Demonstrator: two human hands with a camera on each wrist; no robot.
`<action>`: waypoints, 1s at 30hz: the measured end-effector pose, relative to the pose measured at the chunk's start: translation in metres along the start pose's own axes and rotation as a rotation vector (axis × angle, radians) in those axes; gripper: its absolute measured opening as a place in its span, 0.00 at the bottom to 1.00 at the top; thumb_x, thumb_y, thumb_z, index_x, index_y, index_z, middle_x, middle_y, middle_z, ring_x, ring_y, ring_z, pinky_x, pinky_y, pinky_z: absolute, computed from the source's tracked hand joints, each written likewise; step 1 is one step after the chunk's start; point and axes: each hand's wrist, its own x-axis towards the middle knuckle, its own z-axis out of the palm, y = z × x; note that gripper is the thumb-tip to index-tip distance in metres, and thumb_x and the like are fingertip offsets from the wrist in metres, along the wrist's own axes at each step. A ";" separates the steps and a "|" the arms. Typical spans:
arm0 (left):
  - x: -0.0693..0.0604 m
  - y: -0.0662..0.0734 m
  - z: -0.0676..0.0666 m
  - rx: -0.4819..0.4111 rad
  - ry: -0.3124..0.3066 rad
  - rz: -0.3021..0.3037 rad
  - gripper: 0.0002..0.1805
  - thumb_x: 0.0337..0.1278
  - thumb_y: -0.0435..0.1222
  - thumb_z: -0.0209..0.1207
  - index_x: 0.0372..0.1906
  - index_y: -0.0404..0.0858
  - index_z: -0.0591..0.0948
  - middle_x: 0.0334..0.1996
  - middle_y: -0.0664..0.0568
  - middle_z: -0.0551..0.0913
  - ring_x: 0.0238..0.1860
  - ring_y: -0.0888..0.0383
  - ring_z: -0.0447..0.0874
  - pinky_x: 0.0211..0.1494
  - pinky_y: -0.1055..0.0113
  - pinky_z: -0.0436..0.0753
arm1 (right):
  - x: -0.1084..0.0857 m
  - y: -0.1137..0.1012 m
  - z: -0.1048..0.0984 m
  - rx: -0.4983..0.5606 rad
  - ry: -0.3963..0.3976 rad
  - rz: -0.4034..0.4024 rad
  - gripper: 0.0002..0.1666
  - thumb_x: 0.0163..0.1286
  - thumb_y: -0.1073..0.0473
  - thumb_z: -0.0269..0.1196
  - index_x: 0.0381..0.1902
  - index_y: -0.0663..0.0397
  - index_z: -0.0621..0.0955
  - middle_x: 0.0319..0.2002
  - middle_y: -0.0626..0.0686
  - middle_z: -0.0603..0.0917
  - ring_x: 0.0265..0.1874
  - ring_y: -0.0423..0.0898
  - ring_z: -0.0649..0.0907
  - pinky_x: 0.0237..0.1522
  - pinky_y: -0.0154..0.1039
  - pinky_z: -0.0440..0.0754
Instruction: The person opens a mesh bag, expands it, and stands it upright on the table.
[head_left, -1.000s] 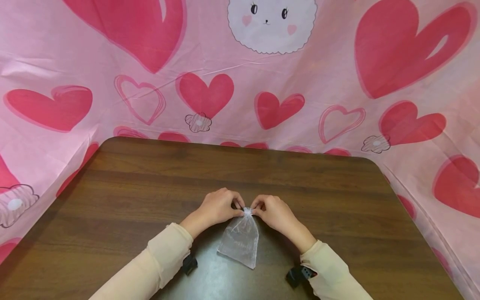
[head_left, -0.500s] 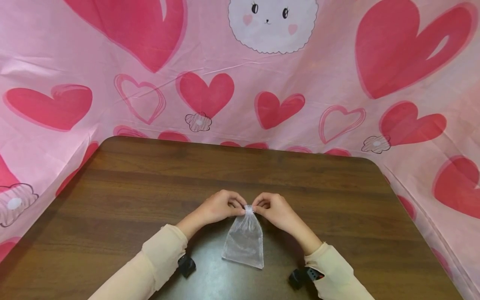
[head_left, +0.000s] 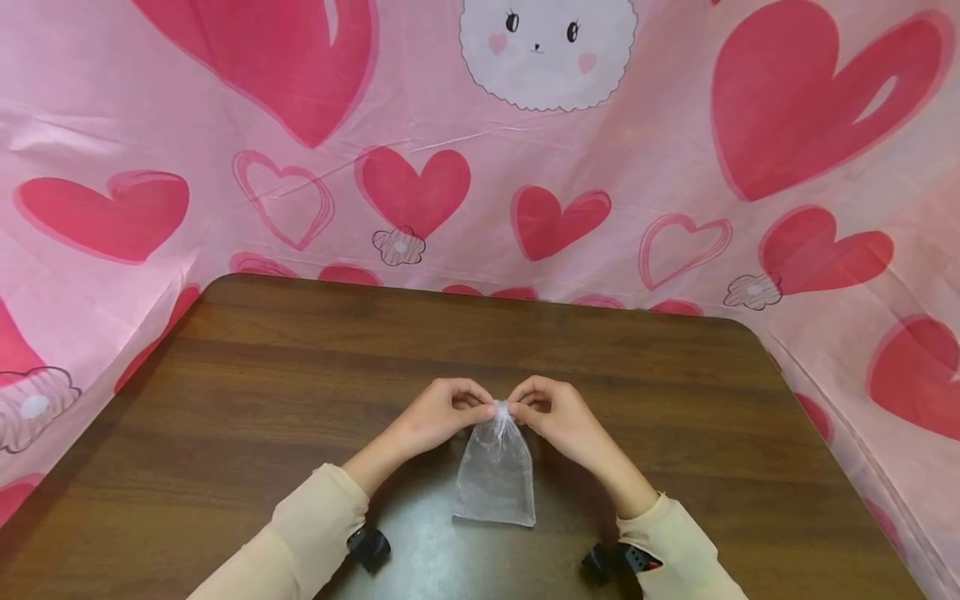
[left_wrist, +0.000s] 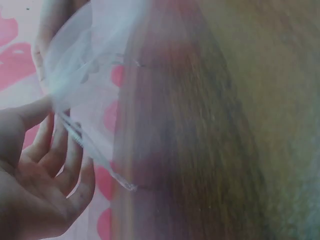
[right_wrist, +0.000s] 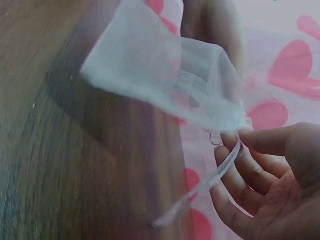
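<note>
A sheer white organza drawstring bag [head_left: 495,483] hangs over the table with its gathered mouth uppermost. On the left of that mouth, my left hand [head_left: 442,412] pinches it between thumb and fingertips. My right hand [head_left: 558,417] pinches the opposite side the same way, close to the left fingertips. In the left wrist view a thin drawstring [left_wrist: 100,157] trails down past the curled fingers of the left hand [left_wrist: 45,170]. A second drawstring [right_wrist: 200,185] dangles below the right hand [right_wrist: 270,175] in the right wrist view. No contents show through the bag.
The dark wooden table [head_left: 315,358] spreads around both hands, with rounded far corners. A pink heart-printed cloth [head_left: 495,133] hangs behind it and along its sides. Small black devices [head_left: 369,548] sit at both wrists under the cream sleeves [head_left: 296,533].
Both hands have risen slightly in the head view, carrying the bag up and a little right. Its lower edge has swung to the right and now lies nearly level.
</note>
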 end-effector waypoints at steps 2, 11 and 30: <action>-0.002 0.002 0.002 -0.020 0.037 0.011 0.10 0.63 0.36 0.65 0.41 0.33 0.84 0.35 0.49 0.86 0.35 0.60 0.84 0.41 0.67 0.81 | -0.002 -0.002 0.000 0.038 0.016 -0.004 0.04 0.67 0.66 0.66 0.38 0.62 0.82 0.31 0.54 0.85 0.29 0.53 0.85 0.31 0.37 0.81; -0.009 0.013 0.006 -0.065 0.177 0.073 0.06 0.63 0.37 0.65 0.39 0.38 0.84 0.36 0.51 0.85 0.34 0.58 0.83 0.38 0.65 0.79 | -0.011 -0.012 0.005 0.156 0.153 0.048 0.10 0.69 0.63 0.65 0.45 0.63 0.81 0.34 0.55 0.87 0.32 0.42 0.84 0.37 0.34 0.79; -0.015 0.030 0.012 -0.104 0.220 0.145 0.07 0.61 0.37 0.66 0.39 0.38 0.84 0.33 0.52 0.84 0.31 0.58 0.79 0.37 0.67 0.78 | -0.019 -0.027 0.008 0.263 0.255 0.011 0.07 0.66 0.66 0.67 0.37 0.67 0.81 0.32 0.54 0.84 0.33 0.41 0.82 0.37 0.34 0.79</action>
